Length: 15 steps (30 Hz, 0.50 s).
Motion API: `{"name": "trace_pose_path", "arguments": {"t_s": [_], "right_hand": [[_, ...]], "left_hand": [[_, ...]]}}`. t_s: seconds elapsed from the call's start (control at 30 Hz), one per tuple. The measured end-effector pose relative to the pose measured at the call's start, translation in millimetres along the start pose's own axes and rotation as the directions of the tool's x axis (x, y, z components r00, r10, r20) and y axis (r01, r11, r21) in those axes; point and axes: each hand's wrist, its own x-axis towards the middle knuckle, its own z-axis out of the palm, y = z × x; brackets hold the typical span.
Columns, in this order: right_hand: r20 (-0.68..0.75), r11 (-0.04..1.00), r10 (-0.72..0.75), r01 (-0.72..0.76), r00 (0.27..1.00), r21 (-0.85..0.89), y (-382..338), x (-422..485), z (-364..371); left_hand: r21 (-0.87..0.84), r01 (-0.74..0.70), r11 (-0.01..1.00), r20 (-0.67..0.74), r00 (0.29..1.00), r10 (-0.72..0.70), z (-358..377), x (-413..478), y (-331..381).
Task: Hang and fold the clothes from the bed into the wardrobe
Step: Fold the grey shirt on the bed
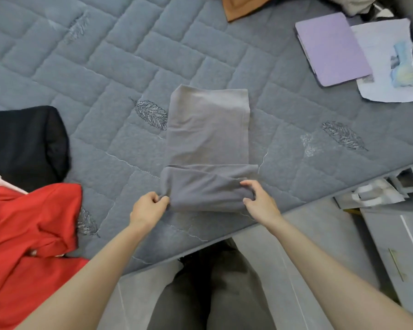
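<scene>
A grey garment (208,139) lies folded into a narrow strip on the quilted grey bed (93,75), with its near end turned over into a thick fold. My left hand (148,208) pinches the left corner of that fold. My right hand (260,201) grips its right corner. A red garment (26,234) lies crumpled at the left edge of the bed, and a black garment (26,144) sits just beyond it. A brown piece of clothing (241,7) pokes in at the top.
A purple folder (332,48) and printed papers (389,65) rest on the bed at the upper right. White bags (377,191) and a pale drawer unit (401,253) stand on the floor to the right. My dark trousers (208,294) are below the bed edge.
</scene>
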Motion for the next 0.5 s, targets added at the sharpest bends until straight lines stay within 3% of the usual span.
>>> {"name": "trace_pose_path", "arguments": {"t_s": [0.17,0.27,0.33,0.37,0.43,0.5], "right_hand": [[-0.067,0.998,0.017,-0.013,0.998,0.055,-11.8,14.5,-7.9],[-0.128,0.964,0.047,-0.012,0.991,0.267,-28.1,26.9,-21.0],[-0.063,0.919,-0.019,0.042,0.998,0.392,-38.4,31.9,-32.2],[-0.005,0.937,-0.086,0.083,0.996,0.339,-41.3,35.1,-38.0],[0.108,0.985,-0.168,0.172,0.98,-0.029,-41.8,45.7,-45.8],[0.099,0.938,-0.179,0.201,0.979,-0.281,-37.7,56.2,-47.2]], "left_hand": [[-0.057,-0.149,0.987,-0.066,0.987,0.145,-10.9,10.4,14.8],[-0.063,-0.304,0.95,-0.158,0.943,0.292,-25.1,19.8,36.1],[-0.112,-0.361,0.926,-0.178,0.924,0.339,-33.3,29.5,53.9],[-0.152,-0.376,0.914,-0.146,0.923,0.355,-36.3,35.4,61.3],[-0.224,-0.363,0.905,0.006,0.928,0.373,-39.7,44.4,71.4],[-0.244,-0.337,0.909,0.185,0.904,0.385,-40.5,51.2,74.3]]}}
